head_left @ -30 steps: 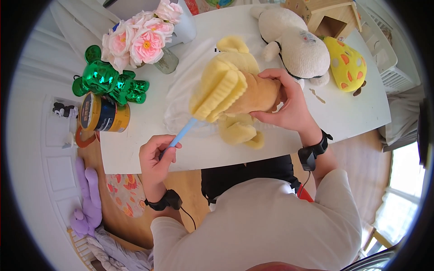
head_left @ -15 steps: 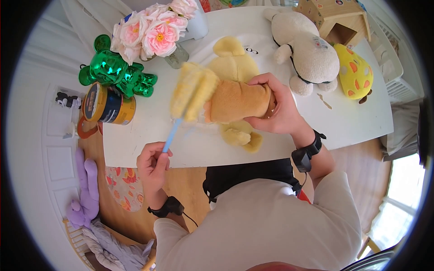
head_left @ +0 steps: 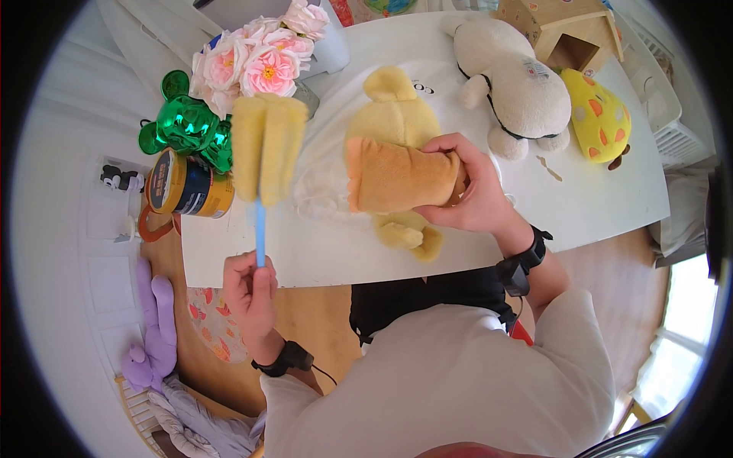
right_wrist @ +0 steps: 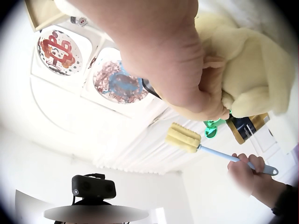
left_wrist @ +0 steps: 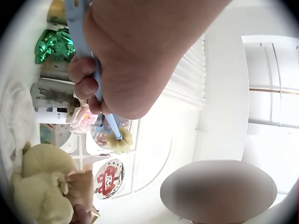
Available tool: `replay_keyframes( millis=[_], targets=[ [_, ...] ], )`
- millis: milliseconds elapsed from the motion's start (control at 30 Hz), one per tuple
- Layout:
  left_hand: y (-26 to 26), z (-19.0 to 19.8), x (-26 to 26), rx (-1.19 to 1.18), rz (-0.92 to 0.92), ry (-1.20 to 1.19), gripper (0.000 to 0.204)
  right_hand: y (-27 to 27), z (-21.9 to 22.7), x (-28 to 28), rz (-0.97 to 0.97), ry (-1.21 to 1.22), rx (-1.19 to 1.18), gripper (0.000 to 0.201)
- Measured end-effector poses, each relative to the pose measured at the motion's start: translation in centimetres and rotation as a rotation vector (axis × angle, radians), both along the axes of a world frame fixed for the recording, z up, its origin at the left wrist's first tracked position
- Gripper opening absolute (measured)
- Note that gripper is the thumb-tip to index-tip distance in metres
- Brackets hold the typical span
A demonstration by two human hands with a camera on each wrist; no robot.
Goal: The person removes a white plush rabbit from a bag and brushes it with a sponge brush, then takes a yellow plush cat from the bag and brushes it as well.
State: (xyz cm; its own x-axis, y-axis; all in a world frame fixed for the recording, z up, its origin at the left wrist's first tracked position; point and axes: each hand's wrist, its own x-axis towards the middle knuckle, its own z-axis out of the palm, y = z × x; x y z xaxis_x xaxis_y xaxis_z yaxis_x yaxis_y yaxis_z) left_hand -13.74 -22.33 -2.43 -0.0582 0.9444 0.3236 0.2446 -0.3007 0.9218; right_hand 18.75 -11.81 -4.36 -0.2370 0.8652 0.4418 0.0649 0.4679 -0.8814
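Note:
In the head view my left hand [head_left: 250, 301] grips the light blue handle of a sponge bottle brush [head_left: 248, 153]. Its ridged yellow sponge head points up, in front of the green bear figure and left of the plush toy. The handle runs through the curled fingers in the left wrist view. My right hand [head_left: 479, 187] holds a pale yellow plush toy [head_left: 393, 118] by its tan middle part [head_left: 401, 179], thumb below and fingers above. That tan part has a scalloped edge facing left. A gap separates brush and toy.
On the white table [head_left: 611, 195] are a shiny green bear figure [head_left: 183, 122], a yellow-and-black tub [head_left: 191, 183] and pink flowers [head_left: 267, 69] at left. A white plush [head_left: 523, 99], a yellow spotted plush [head_left: 595, 118] and a wooden house [head_left: 561, 34] stand at right.
The brush has swung left, from overlapping the plush toy to apart from it, and turned from slanted to upright. My right hand keeps its hold on the toy.

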Motion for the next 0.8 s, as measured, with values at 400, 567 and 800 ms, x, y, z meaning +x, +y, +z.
replay_keyframes(
  millis=[400, 567, 800],
  targets=[
    [-1.6, 1.5, 0.3, -0.117, 0.119, -0.063, 0.013, -0.8, -0.6, -0.7, -0.030, -0.035, -0.111, 0.055],
    [-1.6, 2.1, 4.0, -0.175, -0.129, 0.377, 0.012, -0.4, -1.3, -1.0, 0.001, -0.106, 0.037, 0.053],
    [-2.6, 2.7, 2.6, -0.097, 0.041, 0.073, 0.013, -1.4, -0.9, -2.3, -0.005, 0.001, -0.181, 0.052]
  ],
)
